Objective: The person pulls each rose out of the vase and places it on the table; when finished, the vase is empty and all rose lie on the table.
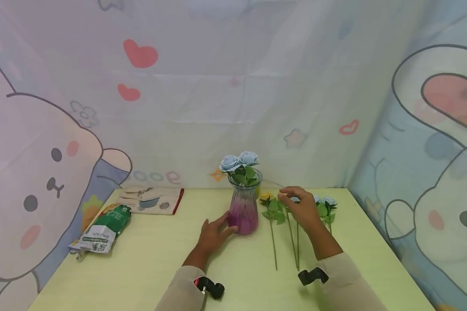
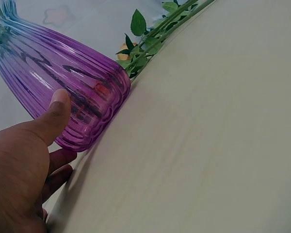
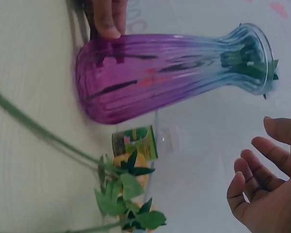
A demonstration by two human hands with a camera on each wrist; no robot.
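Note:
A ribbed glass vase [image 1: 244,211], purple below and bluish clear at the neck, stands upright on the table. Two pale blue roses [image 1: 239,160] with green leaves rise from its mouth. My left hand [image 1: 214,235] holds the vase low on its left side, the thumb [image 2: 59,109] across the near face. To the right of the vase, my right hand [image 1: 301,207] hovers over flowers on the table, its fingers loosely bent with nothing between them. Beneath and beside it lie a yellow rose [image 1: 266,197] and several blue roses [image 1: 328,201], stems toward me.
Behind the vase stands a small container with a green label [image 3: 136,141]. White work gloves [image 1: 155,201] with a red edge lie at the back left. A green and white bag [image 1: 105,229] sits at the table's left edge. Printed cloth walls surround the table.

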